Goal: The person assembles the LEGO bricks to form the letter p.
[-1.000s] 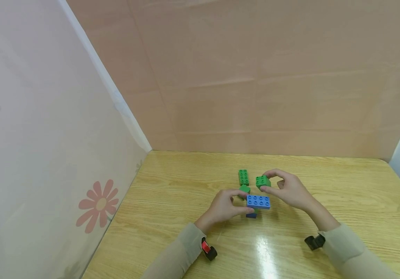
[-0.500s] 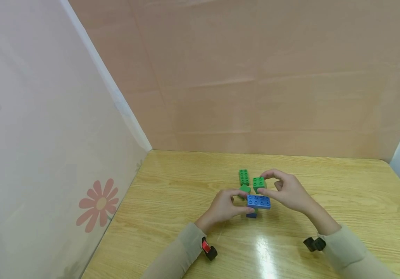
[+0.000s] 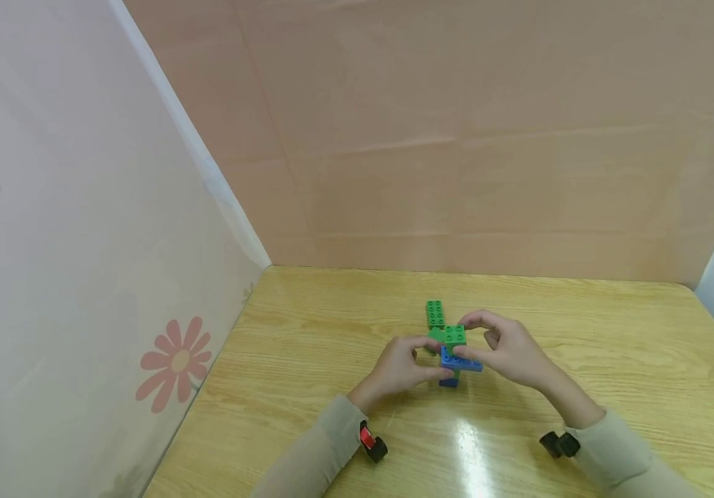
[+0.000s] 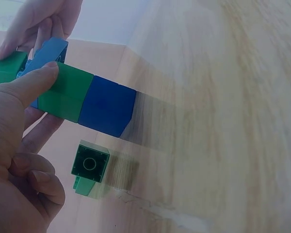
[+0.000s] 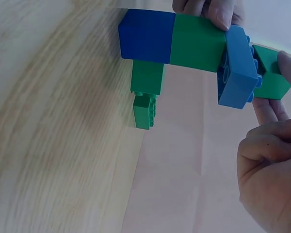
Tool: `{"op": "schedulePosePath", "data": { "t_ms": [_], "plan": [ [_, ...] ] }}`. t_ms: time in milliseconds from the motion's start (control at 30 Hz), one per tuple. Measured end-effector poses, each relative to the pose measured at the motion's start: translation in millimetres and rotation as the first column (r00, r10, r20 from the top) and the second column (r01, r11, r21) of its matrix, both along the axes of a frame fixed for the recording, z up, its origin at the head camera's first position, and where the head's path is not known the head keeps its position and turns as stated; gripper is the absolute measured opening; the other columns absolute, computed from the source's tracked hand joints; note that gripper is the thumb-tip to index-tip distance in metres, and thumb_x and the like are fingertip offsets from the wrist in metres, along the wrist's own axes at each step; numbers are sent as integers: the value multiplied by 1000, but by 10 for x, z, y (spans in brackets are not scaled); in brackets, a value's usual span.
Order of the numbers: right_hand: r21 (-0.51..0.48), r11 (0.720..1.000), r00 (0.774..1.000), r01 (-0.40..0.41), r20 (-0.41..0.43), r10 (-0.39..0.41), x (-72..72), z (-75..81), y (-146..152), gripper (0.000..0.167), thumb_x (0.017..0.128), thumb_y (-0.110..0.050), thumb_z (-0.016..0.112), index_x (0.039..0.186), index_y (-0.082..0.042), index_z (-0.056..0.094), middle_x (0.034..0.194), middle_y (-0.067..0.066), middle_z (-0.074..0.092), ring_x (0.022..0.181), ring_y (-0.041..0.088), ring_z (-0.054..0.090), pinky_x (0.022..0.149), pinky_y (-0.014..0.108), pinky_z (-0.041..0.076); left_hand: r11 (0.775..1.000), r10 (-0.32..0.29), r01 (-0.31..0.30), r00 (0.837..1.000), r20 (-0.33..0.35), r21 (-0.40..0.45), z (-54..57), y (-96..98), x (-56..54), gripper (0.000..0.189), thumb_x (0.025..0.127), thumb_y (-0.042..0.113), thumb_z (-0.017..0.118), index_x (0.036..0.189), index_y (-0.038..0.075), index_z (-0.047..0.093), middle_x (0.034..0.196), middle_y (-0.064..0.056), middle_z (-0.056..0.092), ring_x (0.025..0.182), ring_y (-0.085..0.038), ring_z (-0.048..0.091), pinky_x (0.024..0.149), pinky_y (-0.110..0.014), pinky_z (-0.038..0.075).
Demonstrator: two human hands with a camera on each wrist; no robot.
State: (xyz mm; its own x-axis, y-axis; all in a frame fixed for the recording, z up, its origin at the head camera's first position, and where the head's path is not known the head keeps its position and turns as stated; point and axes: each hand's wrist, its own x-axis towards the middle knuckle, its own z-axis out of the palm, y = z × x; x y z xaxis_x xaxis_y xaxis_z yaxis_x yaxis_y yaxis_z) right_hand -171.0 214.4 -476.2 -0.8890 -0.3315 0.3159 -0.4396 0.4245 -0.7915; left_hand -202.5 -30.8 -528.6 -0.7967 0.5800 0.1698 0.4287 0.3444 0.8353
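A stack of toy building bricks stands on the table: a dark blue brick (image 5: pixel 146 36) at the bottom, a green brick (image 5: pixel 196 42) in the middle and a long blue brick (image 5: pixel 240 68) across the top. My left hand (image 3: pixel 397 370) pinches the stack from its left side, near the long brick. Between thumb and fingertips, my right hand (image 3: pixel 509 349) holds a square green brick (image 3: pixel 454 337) over the left end of the long brick. Whether the two touch is hard to tell. Studs show on the long brick's right part.
Behind the stack, a loose green brick (image 4: pixel 89 162) lies with its hollow underside showing. Farther back sits a long green brick (image 3: pixel 434 313), studs up. A beige sheet (image 3: pixel 456 173) rises at the table's back, and a white flowered sheet (image 3: pixel 114 277) along the left.
My right hand has carried the square green brick left and toward me, from beyond the stack to over the long blue brick. My left hand has stayed put.
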Motion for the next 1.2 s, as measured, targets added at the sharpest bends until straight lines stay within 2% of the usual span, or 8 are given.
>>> {"op": "schedulePosePath", "data": {
  "t_ms": [233,333,433,467,567,667,1033,1200],
  "plan": [
    [2,1000,1000,-10,-19,10,34,-57,-22,40,85,-18,88,120,-21,68,108,4,74,48,0,26,41,26,32,1000,-7,7,1000,-3,4,16,-8,1,36,85,32,89,116,17,78,108,20,71,59,-6,40,53,-19,33],
    [-5,1000,999,-21,-37,21,37,-91,-20,40,85,-16,88,120,-18,68,79,0,66,48,1,27,41,26,32,1000,-4,4,1000,0,3,14,-10,0,36,85,33,89,116,18,78,108,20,70,60,-7,41,53,-19,34],
    [-12,1000,999,-24,-43,23,42,-110,-25,40,85,-15,88,120,-17,68,74,-1,62,49,2,27,42,26,31,1000,0,0,1000,4,2,10,-10,0,37,85,33,89,117,17,78,109,20,70,61,-7,42,53,-19,34],
    [-14,1000,999,-23,-40,23,44,-115,-27,40,85,-15,88,119,-17,68,74,-1,62,49,2,27,42,26,31,1000,1,-1,1000,6,2,9,-10,1,38,85,33,89,117,17,78,109,20,70,61,-7,43,53,-19,34],
    [-18,1000,1000,-13,-24,13,54,-127,-33,39,85,-16,88,119,-19,68,101,1,74,50,2,28,43,26,32,1000,3,-3,1000,11,2,5,-7,2,39,85,34,89,118,17,77,110,20,70,64,-9,46,54,-19,36],
    [-19,1000,1000,-2,-14,2,58,-141,-30,38,85,-16,88,118,-19,68,109,5,75,50,2,29,43,26,33,1000,3,-3,1000,11,0,5,-6,3,40,85,34,88,119,17,77,110,20,70,65,-9,48,55,-19,37],
    [-14,1000,997,11,-73,-12,87,-114,-53,37,83,-14,89,114,-15,69,106,10,75,50,-1,27,43,24,31,1000,-7,7,1000,0,4,20,8,7,35,86,32,88,116,16,78,107,20,70,53,-3,34,50,-19,33],
    [18,1000,992,25,-123,-23,89,-124,-81,39,80,-16,92,113,-15,70,103,8,76,52,-1,26,44,23,31,1000,6,-6,1000,4,2,37,4,11,36,84,32,89,115,16,78,109,18,71,64,-10,48,55,-18,36]
  ]
}}
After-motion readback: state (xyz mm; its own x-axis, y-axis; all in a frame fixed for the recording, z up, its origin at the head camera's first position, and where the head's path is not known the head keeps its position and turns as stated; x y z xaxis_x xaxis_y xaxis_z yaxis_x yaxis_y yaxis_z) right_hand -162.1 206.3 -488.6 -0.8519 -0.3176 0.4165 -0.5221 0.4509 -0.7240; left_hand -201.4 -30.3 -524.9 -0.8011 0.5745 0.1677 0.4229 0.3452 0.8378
